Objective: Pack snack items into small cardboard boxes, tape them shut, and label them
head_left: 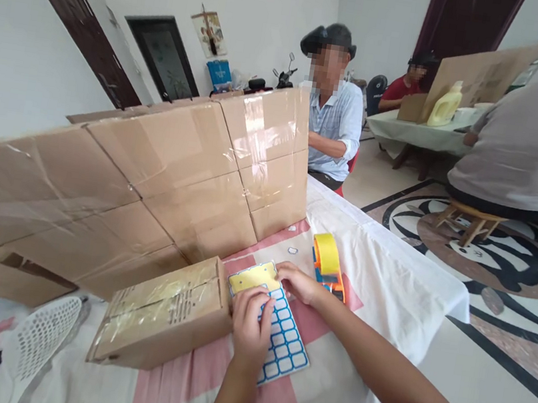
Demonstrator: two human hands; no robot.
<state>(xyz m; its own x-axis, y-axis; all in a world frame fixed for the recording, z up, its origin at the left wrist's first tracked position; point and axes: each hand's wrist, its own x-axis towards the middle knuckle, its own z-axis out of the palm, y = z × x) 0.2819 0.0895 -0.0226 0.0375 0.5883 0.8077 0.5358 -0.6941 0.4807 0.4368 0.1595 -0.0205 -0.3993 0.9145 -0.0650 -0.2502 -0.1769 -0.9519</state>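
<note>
A: Hands first, go.
B: Left hand (251, 323) lies on the sticker sheet (279, 338), fingers curled down onto the blue-edged labels, pinching at one. Can't tell if a label is actually lifted.
A: Right?
B: Right hand (298, 281) presses flat-ish on the sheet's upper right edge, fingers bent, holding it down. Nothing gripped in it that I can see.
A: Where's the sheet?
B: Flat on the pink-and-white tablecloth (377, 292), near the table's front. Top part already peeled, showing yellow backing (252, 276).
A: Neighbours?
B: Small taped cardboard box (166, 314) just left of the sheet, touching its left edge. Tape dispenser (327, 264) with a yellow roll just right of the right hand. White plastic mesh thing (43, 339) at lower left.
A: Further back?
B: One loose label (292, 251) on the cloth. Then a tall wall of taped cardboard (152, 170) standing across the table.
A: Beyond that?
B: A person in a light blue shirt (333, 127) seated behind the wall. Another in grey (534, 147) on a wooden stool (471, 221), right. A third in red at a far table with a white jug (446, 105).
</note>
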